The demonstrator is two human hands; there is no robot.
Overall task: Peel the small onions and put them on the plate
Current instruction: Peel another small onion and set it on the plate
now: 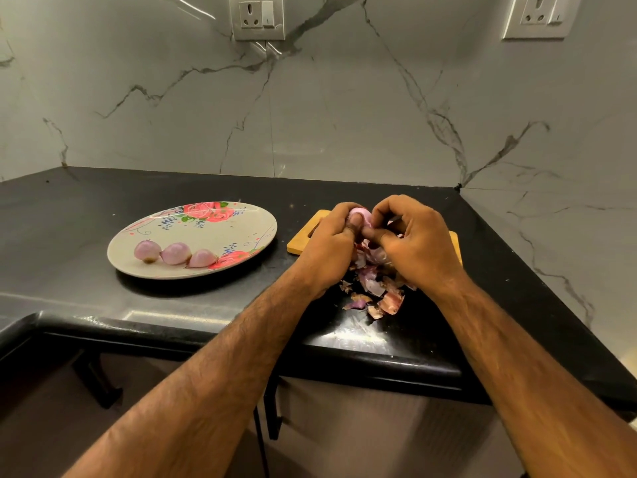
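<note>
1. Small onion (359, 214) up between both hands, above the left part of the wooden cutting board (300, 245), toward the back right corner of the black counter (86, 208).
2. Mostly hidden by fingers; only a pale pink rounded top showing, so long axis and pointing direction impossible to tell.
3. Left hand (327, 244) curled round the onion from the left, thumb pressed on its near side.
4. Right hand (418, 244) curled in from the right, fingertips pinching at the onion's right side, thumb tip against the left thumb.
5. Flowered plate (220, 232) left of the board, well apart from the hands, nearer the counter's middle.
6. Three peeled onions in a row along the plate's near rim, touching or almost touching: left onion (147, 250) with dark root end toward the near rim; middle onion (175, 253) and right onion (203, 258) lying with long axes roughly left to right.
7. Loose peels (381, 295) heaped under the hands, spilling off the board's near edge onto the counter.
8. Two wall sockets (256, 17) on the marble backsplash behind.
</note>
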